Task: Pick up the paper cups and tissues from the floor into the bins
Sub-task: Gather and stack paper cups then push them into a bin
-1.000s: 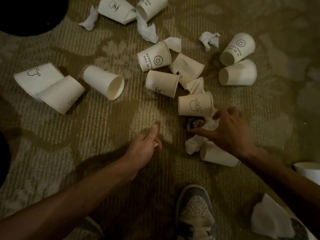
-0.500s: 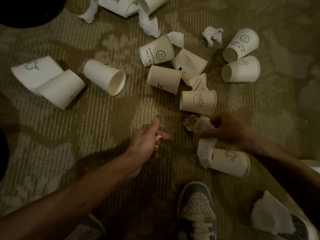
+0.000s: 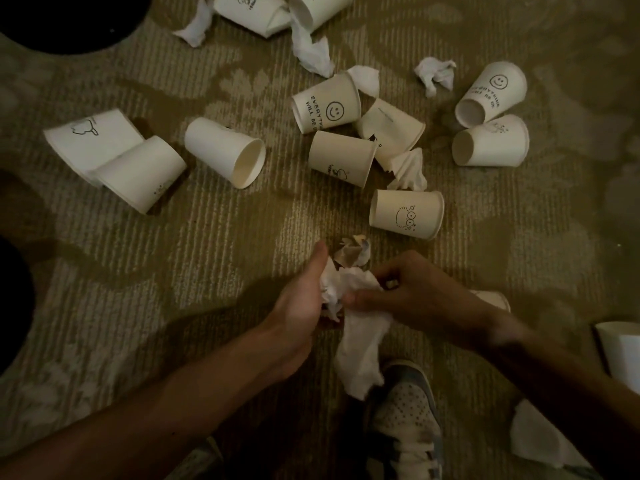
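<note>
Several white paper cups lie tipped over on the patterned carpet, among them a smiley cup, a cartoon-face cup and a plain cup. Crumpled tissues are scattered between them, one at the back and one beside the cups. My left hand and my right hand meet in the lower middle, both gripping white tissues that hang down between them. A small crumpled wad sits just beyond my fingers. One cup is mostly hidden behind my right wrist.
A dark round bin fills the top left corner and another dark shape the left edge. My shoe stands below my hands. A cup and a tissue lie at the lower right.
My right hand lifted the tissues off the floor and came left; my left hand moved right and took hold of them too. The cup by my right hand is now mostly hidden.
</note>
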Available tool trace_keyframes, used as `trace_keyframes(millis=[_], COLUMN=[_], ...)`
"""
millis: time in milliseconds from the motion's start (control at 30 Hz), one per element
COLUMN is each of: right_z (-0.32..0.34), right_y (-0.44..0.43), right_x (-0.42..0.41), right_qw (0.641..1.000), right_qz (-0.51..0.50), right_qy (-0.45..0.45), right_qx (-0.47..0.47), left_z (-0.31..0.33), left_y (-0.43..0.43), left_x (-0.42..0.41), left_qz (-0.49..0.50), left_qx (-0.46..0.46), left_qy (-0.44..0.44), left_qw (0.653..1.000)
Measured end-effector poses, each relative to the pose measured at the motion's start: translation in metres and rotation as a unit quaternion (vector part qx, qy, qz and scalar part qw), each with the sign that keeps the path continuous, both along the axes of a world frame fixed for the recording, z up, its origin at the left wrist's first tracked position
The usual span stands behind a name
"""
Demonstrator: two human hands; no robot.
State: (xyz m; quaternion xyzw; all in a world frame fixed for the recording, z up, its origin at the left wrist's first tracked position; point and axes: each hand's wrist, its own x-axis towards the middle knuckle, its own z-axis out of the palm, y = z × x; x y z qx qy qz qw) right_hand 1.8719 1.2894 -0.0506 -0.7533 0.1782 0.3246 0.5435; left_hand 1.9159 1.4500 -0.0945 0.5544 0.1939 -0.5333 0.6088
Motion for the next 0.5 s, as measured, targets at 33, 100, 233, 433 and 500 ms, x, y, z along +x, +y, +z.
trace_keyframes(millis=[33,100,233,433,500], right_z=[-0.002,-0.006,-0.01,-0.009,-0.006], right_y=[0.004,0.01,0.021,0.035,0.041], right_x=[0.0,-0.001,-0.001,0.0,-0.002], right_qw=[1.0,0.999,0.997,0.992,0.993], right_qz=[-0.021,-0.049,-0.069,-0.052,0.067], right_qy=[-0.011,-0.016,-0.021,-0.039,-0.08], right_qx=[0.001,0.011,0.041,0.104,0.051], left_z=[0.001,0.002,0.007,0.005,0.002], left_y=[0.003,0.007,0.012,0.024,0.028], left_x=[0.0,0.0,0.0,0.005,0.007], left_qz=[0.007,0.015,0.043,0.059,0.045], left_qx=[0.002,0.005,-0.022,-0.025,-0.017], left_qy=[0.013,0.03,0.064,0.087,0.085], left_qw=[1.0,0.999,0.997,0.994,0.995])
